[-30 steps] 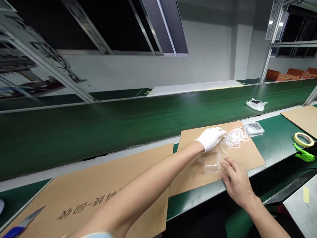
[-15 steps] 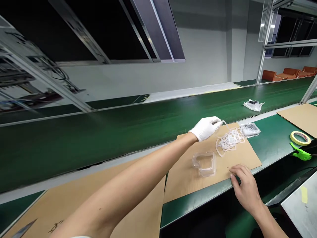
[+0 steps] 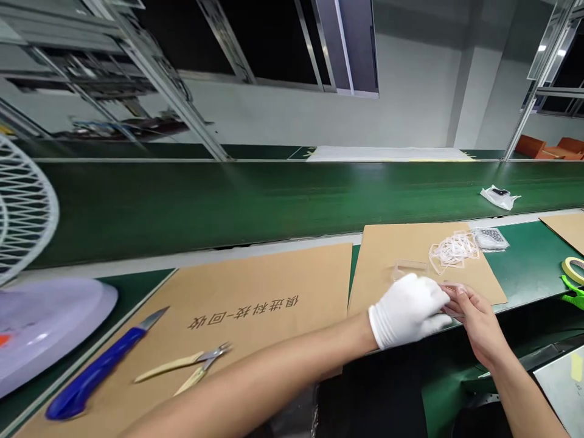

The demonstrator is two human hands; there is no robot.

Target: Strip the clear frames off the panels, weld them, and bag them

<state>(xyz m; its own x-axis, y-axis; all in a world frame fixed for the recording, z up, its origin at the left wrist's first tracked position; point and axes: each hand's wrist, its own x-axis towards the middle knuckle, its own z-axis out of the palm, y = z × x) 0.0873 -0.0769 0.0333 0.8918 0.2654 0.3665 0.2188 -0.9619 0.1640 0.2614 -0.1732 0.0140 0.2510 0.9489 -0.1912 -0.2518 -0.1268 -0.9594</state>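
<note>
Head view: a small clear plastic frame (image 3: pixel 452 299) is pinched by the nearly closed fingers of the bare right hand (image 3: pixel 477 322), while the white-gloved left hand (image 3: pixel 408 310) is curled against it, its grip hard to make out, at the near edge of a cardboard sheet (image 3: pixel 401 255) on the table (image 3: pixel 524 267).

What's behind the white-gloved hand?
Past the left glove, a clear plastic frame shows on the cardboard, with tangled clear strips beyond it. Whatever lies directly beneath the glove is hidden.

Dark Chinese characters at 7 o'clock on the brown cardboard sheet (image 3: pixel 296 274), upside down to the wearer, read "恒进科技-回收" (image 3: pixel 244 311).
</note>
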